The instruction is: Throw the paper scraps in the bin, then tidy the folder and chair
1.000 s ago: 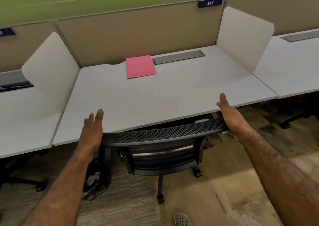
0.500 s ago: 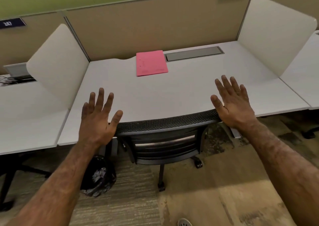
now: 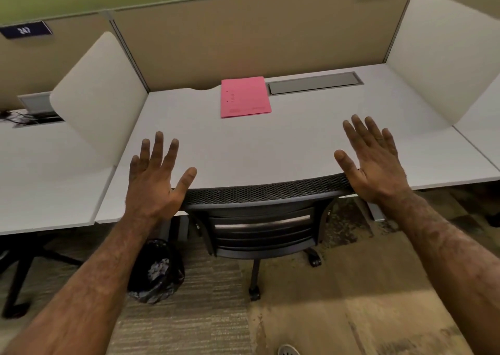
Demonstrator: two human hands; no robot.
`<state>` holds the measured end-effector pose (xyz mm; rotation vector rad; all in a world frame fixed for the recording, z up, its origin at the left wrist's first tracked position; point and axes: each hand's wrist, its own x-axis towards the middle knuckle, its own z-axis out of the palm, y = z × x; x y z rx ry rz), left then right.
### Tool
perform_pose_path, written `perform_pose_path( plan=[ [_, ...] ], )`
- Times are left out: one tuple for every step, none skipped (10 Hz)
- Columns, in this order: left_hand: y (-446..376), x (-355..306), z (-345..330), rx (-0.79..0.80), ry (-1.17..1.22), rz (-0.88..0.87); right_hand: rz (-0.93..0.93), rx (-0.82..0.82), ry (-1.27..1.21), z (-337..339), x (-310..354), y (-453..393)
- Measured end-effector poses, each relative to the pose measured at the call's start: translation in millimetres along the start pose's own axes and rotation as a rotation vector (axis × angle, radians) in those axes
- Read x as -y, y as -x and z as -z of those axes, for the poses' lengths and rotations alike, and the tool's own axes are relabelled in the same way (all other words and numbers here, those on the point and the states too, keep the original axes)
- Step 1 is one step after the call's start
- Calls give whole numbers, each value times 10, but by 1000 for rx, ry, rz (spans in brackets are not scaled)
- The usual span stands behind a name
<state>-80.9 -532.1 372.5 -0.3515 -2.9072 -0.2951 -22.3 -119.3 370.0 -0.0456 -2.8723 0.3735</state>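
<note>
A pink folder (image 3: 244, 97) lies flat and closed at the back middle of the white desk (image 3: 270, 148). A black mesh-backed chair (image 3: 265, 211) stands tucked against the desk's front edge. My left hand (image 3: 155, 177) hovers with spread fingers at the left end of the chair's backrest. At the backrest's right end my right hand (image 3: 372, 162) is spread the same way. Neither hand holds anything. A bin with a black liner (image 3: 155, 270) stands on the floor under the desk, left of the chair. No paper scraps show on the desk.
White side dividers (image 3: 100, 94) (image 3: 443, 56) close the desk on both sides, with a tan partition behind. A grey cable tray lid (image 3: 313, 83) sits right of the folder. Neighbouring desks lie left and right. My shoe tip (image 3: 288, 350) shows on the carpet.
Both hands turned from edge-on beside the backrest to flat with spread fingers over the desk edge. The view moved closer and shifted left. The chair stays tucked in.
</note>
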Motion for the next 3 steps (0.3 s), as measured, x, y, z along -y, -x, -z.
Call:
perform_pose_path(
  plan=[
    [22, 13, -3, 30, -17, 12, -4, 15, 12, 16, 23, 17],
    [43, 23, 27, 122, -36, 52, 8, 37, 30, 30, 40, 25],
    [71, -39, 70, 235, -28, 79, 37, 93, 56, 76, 57, 56]
  ],
)
